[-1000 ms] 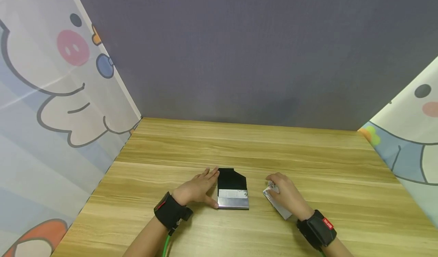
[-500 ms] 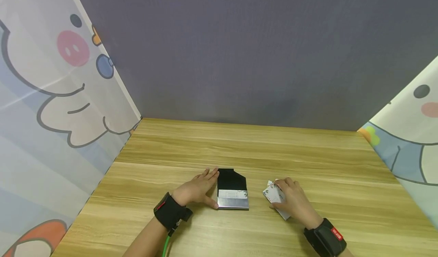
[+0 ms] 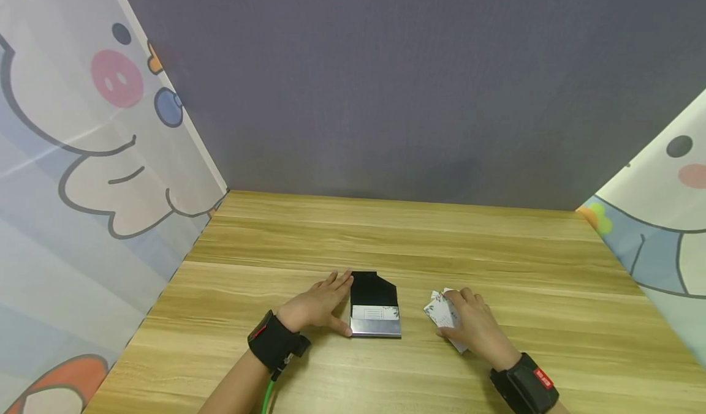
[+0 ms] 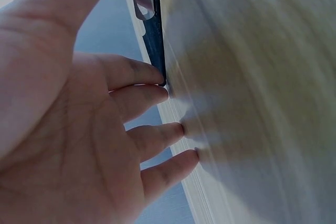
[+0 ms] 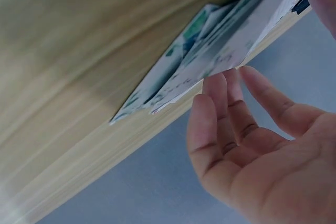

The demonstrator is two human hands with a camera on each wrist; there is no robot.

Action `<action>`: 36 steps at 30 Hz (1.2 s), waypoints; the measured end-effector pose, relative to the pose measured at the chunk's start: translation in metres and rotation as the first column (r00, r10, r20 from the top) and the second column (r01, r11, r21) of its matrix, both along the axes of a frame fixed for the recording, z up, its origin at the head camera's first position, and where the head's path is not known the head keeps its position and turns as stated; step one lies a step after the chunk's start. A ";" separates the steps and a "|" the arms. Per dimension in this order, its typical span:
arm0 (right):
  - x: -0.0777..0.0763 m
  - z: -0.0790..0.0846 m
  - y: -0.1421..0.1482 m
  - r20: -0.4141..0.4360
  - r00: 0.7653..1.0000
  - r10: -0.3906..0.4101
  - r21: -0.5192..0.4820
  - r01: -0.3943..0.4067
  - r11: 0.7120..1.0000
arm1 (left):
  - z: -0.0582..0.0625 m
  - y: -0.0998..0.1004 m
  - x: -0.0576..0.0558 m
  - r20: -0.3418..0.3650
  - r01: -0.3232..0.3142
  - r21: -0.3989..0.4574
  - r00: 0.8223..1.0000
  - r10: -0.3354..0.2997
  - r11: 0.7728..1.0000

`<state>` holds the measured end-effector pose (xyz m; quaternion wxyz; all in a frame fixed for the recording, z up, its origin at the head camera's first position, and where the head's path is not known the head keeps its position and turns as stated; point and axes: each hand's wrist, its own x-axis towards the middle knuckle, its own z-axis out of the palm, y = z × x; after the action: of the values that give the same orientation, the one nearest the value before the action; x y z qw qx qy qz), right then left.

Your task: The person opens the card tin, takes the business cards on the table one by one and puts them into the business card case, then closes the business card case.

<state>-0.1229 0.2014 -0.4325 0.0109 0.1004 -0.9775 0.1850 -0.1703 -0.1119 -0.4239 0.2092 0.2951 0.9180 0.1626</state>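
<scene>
A business card case (image 3: 374, 288) lies unfolded on the table, black flap at the back and silvery pocket at the front. A white printed card (image 3: 375, 312) shows in that pocket. My left hand (image 3: 315, 307) lies at the case's left side, fingers spread and fairly straight, fingertips and thumb at its edge. To the right is a loose, uneven stack of white business cards (image 3: 441, 311) with floral print. My right hand (image 3: 478, 327) holds the stack across its width, thumb on the near edge and fingers on the far one. In the right wrist view, the upper cards (image 5: 236, 45) tilt above the others.
The wooden table (image 3: 309, 236) ends at a grey panel (image 3: 397, 95) behind it. Cartoon-printed curtains (image 3: 72, 175) flank it on both sides. A green cable (image 3: 267, 397) runs from the left wrist strap.
My right hand has shifted right and slightly nearer, uncovering more of the cards' printed face. The left hand and the card case have stayed in place.
</scene>
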 end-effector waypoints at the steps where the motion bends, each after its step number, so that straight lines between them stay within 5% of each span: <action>1: 0.000 0.000 0.000 -0.001 1.000 -0.002 -0.001 0.002 1.000 | 0.000 0.000 0.000 -0.001 0.000 0.000 1.000 0.000 1.000; 13: -0.001 0.002 -0.002 -0.008 1.000 -0.002 -0.012 0.002 1.000 | 0.000 -0.001 0.001 -0.003 0.002 0.002 1.000 -0.002 1.000; 27: -0.004 0.003 -0.004 0.031 0.999 -0.007 -0.137 0.011 0.991 | 0.000 -0.001 0.000 0.003 -0.004 0.001 1.000 0.004 1.000; 36: -0.009 -0.001 -0.009 -0.141 0.987 0.076 -0.142 -0.096 0.985 | 0.001 0.000 0.001 -0.001 -0.001 -0.002 1.000 0.001 1.000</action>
<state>-0.1320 0.1921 -0.4335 0.0763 0.1540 -0.9527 0.2505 -0.1695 -0.1123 -0.4232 0.2087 0.2948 0.9184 0.1618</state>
